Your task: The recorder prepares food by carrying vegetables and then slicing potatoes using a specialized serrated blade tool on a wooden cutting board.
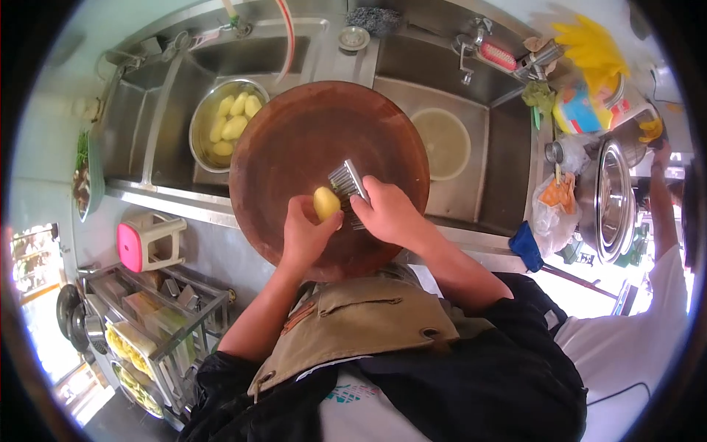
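My left hand (307,231) holds a peeled potato (326,203) between thumb and fingers over a large round brown board (287,143). Gripped by its metal back, a crinkle cutter (347,185) is in my right hand (386,211), just right of the potato; whether the two touch I cannot tell. The board rests across the sink, near my body. To its left, a steel bowl (194,138) in a basin holds several peeled potatoes (235,127).
A round pale container (461,138) sits in the right basin. Steel bowls (613,199) and a yellow glove (594,50) are at the right. Another person (629,326) stands there, an arm extended. A pink-topped stool (130,247) and a metal rack (160,331) stand left.
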`<action>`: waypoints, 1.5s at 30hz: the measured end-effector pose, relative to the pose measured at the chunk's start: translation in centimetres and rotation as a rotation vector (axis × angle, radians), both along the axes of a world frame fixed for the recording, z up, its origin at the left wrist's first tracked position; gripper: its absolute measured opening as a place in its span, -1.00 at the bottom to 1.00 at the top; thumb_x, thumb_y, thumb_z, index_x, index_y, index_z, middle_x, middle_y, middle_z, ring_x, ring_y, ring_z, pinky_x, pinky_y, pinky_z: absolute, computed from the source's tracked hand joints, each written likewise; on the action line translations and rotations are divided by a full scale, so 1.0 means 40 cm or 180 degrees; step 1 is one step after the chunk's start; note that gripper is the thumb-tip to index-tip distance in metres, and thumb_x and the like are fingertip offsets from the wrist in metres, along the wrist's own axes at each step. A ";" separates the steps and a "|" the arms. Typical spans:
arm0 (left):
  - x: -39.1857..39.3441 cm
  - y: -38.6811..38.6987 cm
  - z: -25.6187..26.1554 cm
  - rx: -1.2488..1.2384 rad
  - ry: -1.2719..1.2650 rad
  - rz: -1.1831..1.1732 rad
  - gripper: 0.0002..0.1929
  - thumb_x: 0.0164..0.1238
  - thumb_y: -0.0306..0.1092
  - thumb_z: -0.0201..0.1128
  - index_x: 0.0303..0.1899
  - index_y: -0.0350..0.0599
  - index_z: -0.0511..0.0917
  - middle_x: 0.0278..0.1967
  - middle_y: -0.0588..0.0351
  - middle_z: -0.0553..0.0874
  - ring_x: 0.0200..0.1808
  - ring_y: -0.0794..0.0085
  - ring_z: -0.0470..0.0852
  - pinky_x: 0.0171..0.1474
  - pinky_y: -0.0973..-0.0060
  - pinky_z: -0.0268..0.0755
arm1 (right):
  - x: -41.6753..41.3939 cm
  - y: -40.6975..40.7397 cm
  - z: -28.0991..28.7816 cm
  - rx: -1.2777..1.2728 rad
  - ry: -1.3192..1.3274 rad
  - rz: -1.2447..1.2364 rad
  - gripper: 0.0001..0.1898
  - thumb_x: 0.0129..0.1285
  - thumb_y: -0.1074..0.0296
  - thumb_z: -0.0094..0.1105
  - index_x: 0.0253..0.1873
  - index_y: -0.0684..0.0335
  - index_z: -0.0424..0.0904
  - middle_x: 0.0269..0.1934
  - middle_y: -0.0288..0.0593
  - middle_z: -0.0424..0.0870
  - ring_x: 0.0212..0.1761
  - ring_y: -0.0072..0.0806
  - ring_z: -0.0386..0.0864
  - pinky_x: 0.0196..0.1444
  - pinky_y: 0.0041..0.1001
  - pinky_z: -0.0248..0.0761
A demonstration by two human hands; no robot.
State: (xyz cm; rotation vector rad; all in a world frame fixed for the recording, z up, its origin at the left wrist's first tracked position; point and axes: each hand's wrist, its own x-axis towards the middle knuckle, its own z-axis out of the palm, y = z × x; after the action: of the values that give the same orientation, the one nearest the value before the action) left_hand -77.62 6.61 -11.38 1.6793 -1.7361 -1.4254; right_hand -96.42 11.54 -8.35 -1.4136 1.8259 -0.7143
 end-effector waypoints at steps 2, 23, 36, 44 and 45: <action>0.008 0.002 -0.006 0.0228 0.0327 0.0103 -0.47 0.11 -0.19 0.49 -0.02 -0.32 0.44 -0.23 -0.05 0.65 -0.27 0.33 0.69 -0.20 0.38 0.56 | 0.021 0.001 0.017 0.0077 -0.0126 0.0012 -0.76 0.29 0.27 0.15 -0.21 0.34 0.37 -0.47 0.25 0.60 -0.35 0.18 0.60 -0.27 0.08 0.43; 0.055 -0.091 -0.019 0.1702 0.1368 0.0008 -0.78 0.12 -0.43 0.35 -0.33 -0.19 0.42 -0.42 0.19 0.55 -0.52 0.61 0.53 -0.51 0.61 0.45 | 0.149 -0.009 0.062 0.0501 0.1240 -0.0111 -0.78 0.23 0.32 0.18 -0.36 0.34 0.41 -0.50 0.13 0.58 -0.43 0.13 0.60 -0.36 -0.01 0.46; 0.081 -0.130 0.015 -0.0864 0.0838 -0.1198 -0.51 0.17 -0.43 0.33 0.18 -0.15 0.49 -0.04 -0.13 0.60 -0.21 0.27 0.69 -0.22 0.45 0.60 | 0.114 0.039 0.036 0.0339 0.0288 -0.0867 -0.72 0.29 0.28 0.17 -0.36 0.38 0.38 -0.53 0.26 0.54 -0.39 0.24 0.56 -0.34 0.03 0.39; 0.079 -0.168 0.053 -0.1778 0.0040 -0.3107 -0.42 0.05 -0.30 0.49 0.16 -0.10 0.49 0.21 -0.07 0.53 0.04 -0.07 0.63 0.02 0.16 0.56 | 0.082 0.103 0.015 0.0067 -0.0208 -0.1246 -0.71 0.29 0.29 0.21 -0.38 0.38 0.36 -0.56 0.20 0.51 -0.47 0.22 0.51 -0.41 -0.03 0.32; 0.074 -0.168 0.054 -0.1813 0.0007 -0.3140 -0.42 0.05 -0.30 0.49 0.16 -0.10 0.49 0.21 -0.07 0.53 0.04 -0.07 0.63 0.02 0.16 0.56 | 0.080 0.108 0.017 0.0023 -0.0237 -0.1271 -0.71 0.29 0.29 0.21 -0.38 0.38 0.36 -0.56 0.20 0.51 -0.47 0.22 0.51 -0.41 -0.03 0.32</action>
State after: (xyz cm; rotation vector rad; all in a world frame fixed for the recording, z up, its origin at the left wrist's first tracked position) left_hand -74.67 -0.13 -9.21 0.5017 -2.7866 -1.0138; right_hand -93.20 15.86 -7.67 -1.0095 2.0713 -0.9422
